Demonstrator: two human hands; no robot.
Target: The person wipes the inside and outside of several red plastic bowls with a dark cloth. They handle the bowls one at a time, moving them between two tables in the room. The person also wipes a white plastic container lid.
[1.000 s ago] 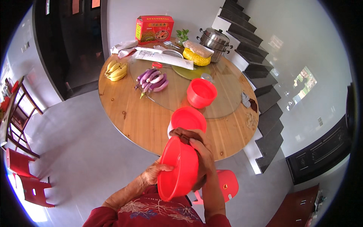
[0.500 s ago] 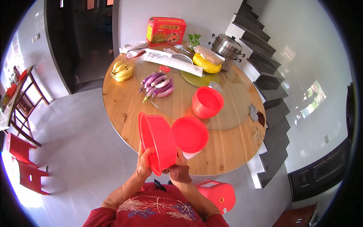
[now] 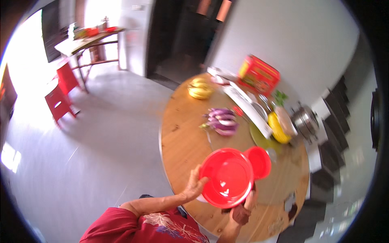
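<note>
I hold a red plastic basin (image 3: 227, 178) over the near edge of the round wooden table, its open side facing me. My left hand (image 3: 193, 187) grips the left rim, thumb over the inside. My right hand (image 3: 250, 199) is closed at the basin's lower right side, its fingers partly hidden behind it. A bunched brown cloth (image 3: 240, 214) hangs at that hand and wrist. Just behind the held basin, a smaller red bowl (image 3: 259, 162) stands on the table, partly covered.
Purple eggplants (image 3: 222, 120), bananas (image 3: 199, 89), a red box (image 3: 259, 75), a yellow bag (image 3: 278, 127) and a steel steamer pot (image 3: 304, 121) stand on the table (image 3: 178, 150). Stairs (image 3: 324, 166) rise at right. Red stools (image 3: 58, 102) stand at far left.
My view has swung left, so the table appears farther right. The held basin has turned from side-on to show its inside. It now hides the other basin on the table.
</note>
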